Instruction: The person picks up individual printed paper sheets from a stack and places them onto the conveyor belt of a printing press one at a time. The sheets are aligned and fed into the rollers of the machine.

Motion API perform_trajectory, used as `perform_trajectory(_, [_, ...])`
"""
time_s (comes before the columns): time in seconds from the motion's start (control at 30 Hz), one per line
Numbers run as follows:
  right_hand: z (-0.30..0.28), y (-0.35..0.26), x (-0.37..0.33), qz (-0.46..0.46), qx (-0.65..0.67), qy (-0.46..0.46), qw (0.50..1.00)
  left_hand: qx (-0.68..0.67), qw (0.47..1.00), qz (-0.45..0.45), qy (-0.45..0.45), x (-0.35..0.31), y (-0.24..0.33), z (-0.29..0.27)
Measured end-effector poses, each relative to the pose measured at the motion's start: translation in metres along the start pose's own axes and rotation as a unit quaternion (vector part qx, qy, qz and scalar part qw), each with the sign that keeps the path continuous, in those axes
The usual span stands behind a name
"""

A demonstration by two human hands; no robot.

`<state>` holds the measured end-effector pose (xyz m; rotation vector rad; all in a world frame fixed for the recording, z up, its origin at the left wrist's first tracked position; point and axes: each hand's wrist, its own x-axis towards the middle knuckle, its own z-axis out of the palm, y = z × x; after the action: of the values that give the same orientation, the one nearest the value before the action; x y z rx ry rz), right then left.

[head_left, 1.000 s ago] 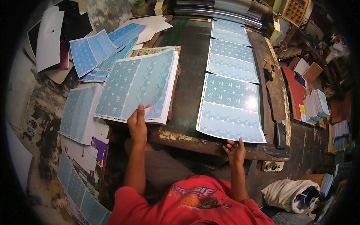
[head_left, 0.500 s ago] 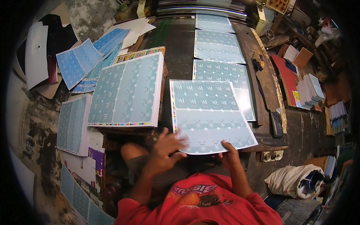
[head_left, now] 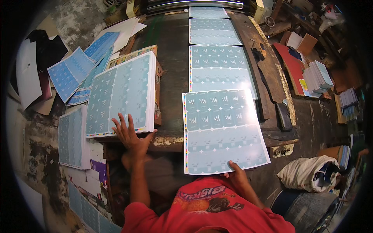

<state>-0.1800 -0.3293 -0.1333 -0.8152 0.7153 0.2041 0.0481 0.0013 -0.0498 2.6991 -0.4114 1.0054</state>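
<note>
While the right hand (head_left: 237, 177) pinches a printed sheet (head_left: 223, 134), the left hand (head_left: 134, 140), fingers spread, has reached the centre-left paper stack (head_left: 123, 87).

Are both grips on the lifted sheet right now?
No, only the right grip holds the lifted sheet; the left grip is spread at the large stack's near edge.

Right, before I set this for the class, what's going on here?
A person in a red T-shirt holds a printed teal sheet by its near edge in the right hand, thumb on top. The left hand is spread over the near edge of a thick stack of similar sheets. Three more printed sheets lie in a row on the dark table, running toward metal rollers.
</note>
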Motion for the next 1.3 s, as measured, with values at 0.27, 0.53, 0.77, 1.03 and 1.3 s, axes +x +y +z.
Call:
perform_trajectory(0.27, [0.002,-0.001,-0.008,0.017,0.011,0.018,1.0,-0.01,0.999,0.015,0.051,0.012,0.001,-0.001])
perform_trajectory(0.53, [0.005,-0.005,0.013,0.005,0.058,-0.002,0.998,0.031,0.999,-0.014,-0.026,0.024,0.012,0.002])
perform_trajectory(0.77, [0.017,-0.044,0.047,0.008,0.062,0.003,0.998,-0.068,0.951,0.052,-0.297,0.044,-0.005,-0.016])
perform_trajectory(1.03, [0.024,-0.062,0.082,-0.029,0.059,0.002,0.998,-0.212,0.953,-0.032,-0.215,0.031,-0.008,-0.019])
perform_trajectory(1.3, [0.026,-0.069,0.123,-0.092,0.112,-0.006,0.989,-0.304,0.916,-0.231,-0.12,0.033,0.0,-0.005])
